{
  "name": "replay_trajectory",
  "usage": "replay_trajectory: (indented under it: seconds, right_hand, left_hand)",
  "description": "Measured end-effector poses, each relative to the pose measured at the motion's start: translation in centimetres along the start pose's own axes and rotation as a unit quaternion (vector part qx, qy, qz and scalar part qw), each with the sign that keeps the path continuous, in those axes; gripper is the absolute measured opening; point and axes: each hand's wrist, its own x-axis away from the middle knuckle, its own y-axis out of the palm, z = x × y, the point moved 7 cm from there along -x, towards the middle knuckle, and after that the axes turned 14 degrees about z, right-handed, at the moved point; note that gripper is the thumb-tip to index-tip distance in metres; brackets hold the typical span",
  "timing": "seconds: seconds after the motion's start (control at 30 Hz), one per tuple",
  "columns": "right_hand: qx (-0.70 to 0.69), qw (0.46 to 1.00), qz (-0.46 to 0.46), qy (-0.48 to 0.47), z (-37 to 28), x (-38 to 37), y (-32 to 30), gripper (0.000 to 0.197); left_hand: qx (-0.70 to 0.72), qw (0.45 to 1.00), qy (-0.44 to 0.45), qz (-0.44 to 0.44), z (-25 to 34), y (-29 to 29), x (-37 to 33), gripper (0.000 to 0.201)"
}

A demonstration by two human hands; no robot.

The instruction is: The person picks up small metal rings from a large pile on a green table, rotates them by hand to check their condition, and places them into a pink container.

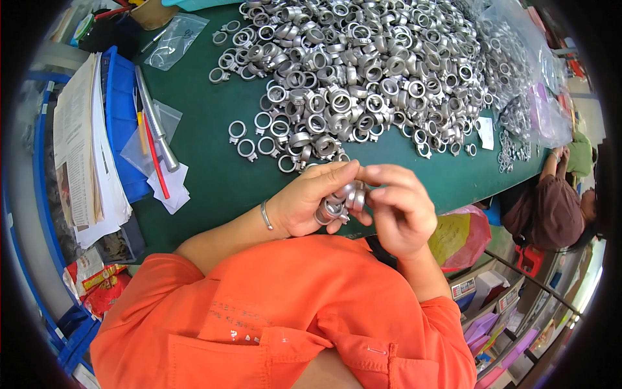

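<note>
Several silver metal rings (332,211), each with a small lug, are cupped in my left hand (299,202), its fingers curled around them. My right hand (403,211) pinches at one ring (356,196) of this handful, its fingertips meeting the left thumb above it. Both hands are close to my body, over the near edge of the green table (201,129). Just beyond them a large heap of matching metal rings (363,71) covers the far middle and right. A few loose rings (246,148) lie flat at the heap's left side.
To the left stand a blue bin (123,117) and a stack of papers (84,142). A red pen (156,155) and a metal rod (155,120) lie beside them. Clear plastic bags (544,110) flank the heap at right. Another person (551,207) sits beyond the table's right end.
</note>
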Motion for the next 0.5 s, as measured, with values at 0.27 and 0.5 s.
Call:
replay_trajectory:
  seconds: [0.27,0.5]
  right_hand:
    - [0.164,0.969,-0.049,0.178,4.9,1.0,1.6,0.009]
    - [0.223,0.952,-0.181,0.103,4.9,1.0,2.9,0.011]
  left_hand:
    - [0.052,0.970,0.237,0.002,5.3,-1.1,1.0,0.020]
    - [-0.021,0.961,0.253,0.109,5.0,-1.6,1.0,0.008]
